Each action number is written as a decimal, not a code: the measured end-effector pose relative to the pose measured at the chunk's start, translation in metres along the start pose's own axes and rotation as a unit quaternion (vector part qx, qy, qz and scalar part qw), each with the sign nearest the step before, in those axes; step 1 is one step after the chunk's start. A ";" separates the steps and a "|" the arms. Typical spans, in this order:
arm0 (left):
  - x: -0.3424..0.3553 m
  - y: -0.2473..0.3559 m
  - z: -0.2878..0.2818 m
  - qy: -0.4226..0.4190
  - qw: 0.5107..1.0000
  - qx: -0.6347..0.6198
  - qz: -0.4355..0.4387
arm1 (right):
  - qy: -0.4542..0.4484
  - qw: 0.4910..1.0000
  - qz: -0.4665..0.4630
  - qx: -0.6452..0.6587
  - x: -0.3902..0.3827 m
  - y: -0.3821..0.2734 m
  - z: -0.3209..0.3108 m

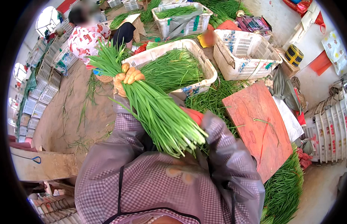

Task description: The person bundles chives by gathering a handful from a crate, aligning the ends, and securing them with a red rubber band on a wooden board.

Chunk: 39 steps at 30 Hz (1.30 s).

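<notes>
My left hand, in a yellow-orange glove, is closed round a thick bundle of long green chives just below its leafy tips. The bundle slants from the upper left down to its cut ends over my checked apron. My right hand shows only as a patch of red glove right beside the bundle's lower half. The stalks and my grey sleeve hide its fingers, so its grip is unclear. Just beyond the bundle stands a white plastic crate part filled with loose chives.
An empty white crate and a further crate with chives stand behind. A red wooden board lies to my right, with heaped chives below it. Another person in a floral top crouches at upper left. A wooden bench is at left.
</notes>
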<state>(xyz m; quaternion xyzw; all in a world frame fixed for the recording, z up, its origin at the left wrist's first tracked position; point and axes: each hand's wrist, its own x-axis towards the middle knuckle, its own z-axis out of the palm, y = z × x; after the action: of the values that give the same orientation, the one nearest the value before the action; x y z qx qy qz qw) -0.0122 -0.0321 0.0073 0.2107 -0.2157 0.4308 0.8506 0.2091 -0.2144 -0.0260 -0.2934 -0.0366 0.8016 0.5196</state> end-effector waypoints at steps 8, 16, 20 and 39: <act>-0.042 0.027 -0.094 0.200 0.979 0.035 0.013 | 0.124 0.867 -0.303 -0.375 -0.003 0.048 -0.085; -0.052 0.059 -0.114 0.253 0.961 0.072 0.078 | 0.337 0.750 -0.040 -0.567 -0.066 0.001 -0.177; -0.050 0.057 -0.113 0.258 0.961 0.063 0.073 | 0.169 0.747 -0.003 -0.643 -0.070 -0.004 -0.188; -0.030 0.033 -0.071 0.251 0.958 0.131 0.053 | 0.076 0.845 -0.267 -0.456 -0.002 0.013 -0.036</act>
<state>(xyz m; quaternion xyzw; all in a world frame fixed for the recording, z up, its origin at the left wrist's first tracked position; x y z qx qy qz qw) -0.0423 0.0053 -0.0614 0.1938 0.0521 0.5391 0.8180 0.2176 -0.2307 -0.0593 -0.5361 -0.4357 0.5001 0.5221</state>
